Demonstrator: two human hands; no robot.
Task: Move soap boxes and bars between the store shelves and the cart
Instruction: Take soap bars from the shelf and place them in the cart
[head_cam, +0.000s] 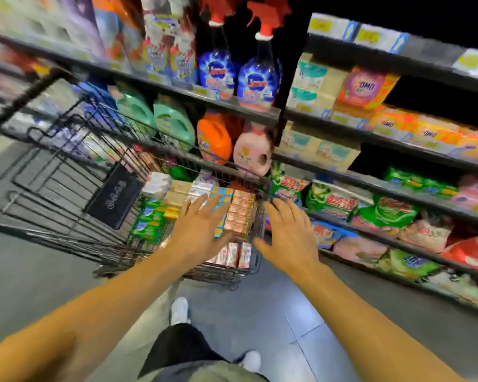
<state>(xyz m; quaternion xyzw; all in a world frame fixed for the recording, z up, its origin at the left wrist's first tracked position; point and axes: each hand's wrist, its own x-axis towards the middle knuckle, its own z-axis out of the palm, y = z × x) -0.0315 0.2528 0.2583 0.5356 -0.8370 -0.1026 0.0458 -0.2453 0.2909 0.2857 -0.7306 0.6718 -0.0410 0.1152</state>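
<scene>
My left hand (202, 230) reaches with spread, straight fingers over the pink soap boxes (239, 216) stacked in the cart (75, 150), holding nothing. My right hand (286, 235) is likewise splayed and empty at the cart's near right corner. Beyond stand store shelves (370, 139) of detergent.

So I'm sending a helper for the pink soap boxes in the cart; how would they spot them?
Look in the black wire cart, at its shelf-side end. The pink boxes form a stack between both hands, beside blue-and-yellow boxes.
</scene>
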